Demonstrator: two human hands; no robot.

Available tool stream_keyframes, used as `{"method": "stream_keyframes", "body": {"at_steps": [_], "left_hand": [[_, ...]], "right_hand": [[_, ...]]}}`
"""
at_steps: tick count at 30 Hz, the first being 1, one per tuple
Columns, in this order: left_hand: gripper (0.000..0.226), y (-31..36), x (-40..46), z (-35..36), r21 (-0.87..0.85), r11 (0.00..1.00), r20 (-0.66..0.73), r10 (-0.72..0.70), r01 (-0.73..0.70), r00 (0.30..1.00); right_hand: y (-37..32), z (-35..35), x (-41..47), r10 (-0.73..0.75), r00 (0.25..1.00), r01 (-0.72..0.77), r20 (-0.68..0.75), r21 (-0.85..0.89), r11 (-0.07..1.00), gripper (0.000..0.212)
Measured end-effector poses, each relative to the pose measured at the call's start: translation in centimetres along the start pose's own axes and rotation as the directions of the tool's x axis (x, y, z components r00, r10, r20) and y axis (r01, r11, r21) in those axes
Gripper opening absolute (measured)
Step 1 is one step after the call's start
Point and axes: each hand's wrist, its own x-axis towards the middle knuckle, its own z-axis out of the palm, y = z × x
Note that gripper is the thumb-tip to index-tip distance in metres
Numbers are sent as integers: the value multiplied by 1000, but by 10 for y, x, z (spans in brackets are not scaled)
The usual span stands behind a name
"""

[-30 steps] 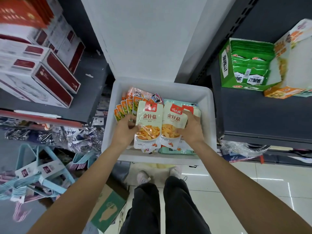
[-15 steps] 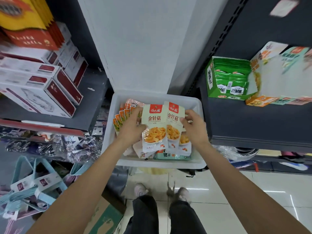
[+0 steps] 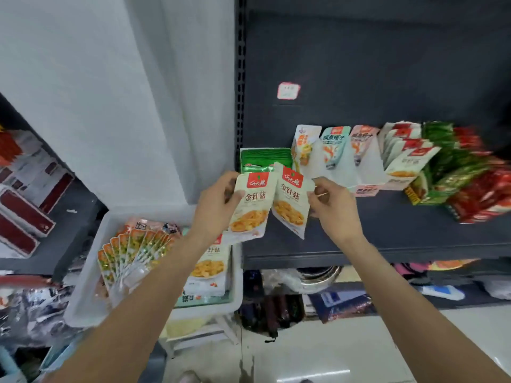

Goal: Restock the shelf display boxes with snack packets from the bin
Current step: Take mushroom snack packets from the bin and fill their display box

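I see the dark shelf (image 3: 387, 230) with bare board in front of the display boxes, running from the upright post (image 3: 240, 78) at its left edge out to the right; its front lip lies just under both hands. The wall panel (image 3: 110, 92) closes off the left side, and the white bin (image 3: 88, 286) sits low beside the shelf's left end, its rim below my left forearm.

My left hand (image 3: 215, 205) pinches one cream snack packet (image 3: 250, 208) by its left edge, thumb on the front. My right hand (image 3: 329, 208) grips a second cream packet (image 3: 290, 203) by its right edge, fingers curled round it. Both packets are held in the air in front of the shelf, above its front edge and the bin's right end. Each stands with its long axis nearly upright, red label uppermost, printed face toward me; the left one leans slightly right at the top, the right one slightly left, so the tops almost meet.

Directly behind them stands the green display box (image 3: 262, 160), against the post. To its right are pale display boxes (image 3: 359, 161) in a row, then green and red packets (image 3: 470, 183), blurred. In the bin lie a fan of orange-green packets (image 3: 130, 255) and another cream packet (image 3: 207, 269).
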Motion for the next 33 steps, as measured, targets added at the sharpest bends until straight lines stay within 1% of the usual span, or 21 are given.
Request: {"method": "stream_keyframes", "body": {"at_steps": [2,4,8,11,14,16,18,22,25,30,33], "left_hand": [[13,30,8,29,26,999,-5,36,-36,999],[16,62,15,60,81,995,-40,58,-54,998],[8,116,31,115,143,985,-92,115,-101,989],[3,146,47,147,190,973,-95,148,-128,984],[3,172,66,173,174,971,-91,179,-161,980],[4,186,80,186,159,973,-90,185,-169,979],[5,194,97,195,125,978,-108,180,-166,978],[7,207,134,211,52,979,-169,204,-198,964],[7,216,160,224,28,982,-209,188,-186,960],[7,218,194,243,15,988,-232,155,-156,960],[7,219,204,249,3,989,-277,140,-145,951]], "right_hand": [[17,-41,10,-36,999,34,-24,-53,998,18],[36,-79,21,-59,997,56,-41,-72,996,20],[67,-149,37,-113,988,92,-103,-192,977,21],[88,-191,50,-92,986,66,-138,-187,980,20],[111,-223,69,-86,979,53,-184,-180,982,18],[125,-240,85,-89,969,54,-231,-153,987,13],[134,-253,104,-75,961,60,-264,-65,996,9],[140,-271,139,-25,948,56,-318,89,994,11],[147,-279,168,-48,931,108,-362,148,983,12],[159,-287,214,-70,932,155,-356,214,965,11],[166,-292,235,-88,942,180,-325,264,948,12]]}}
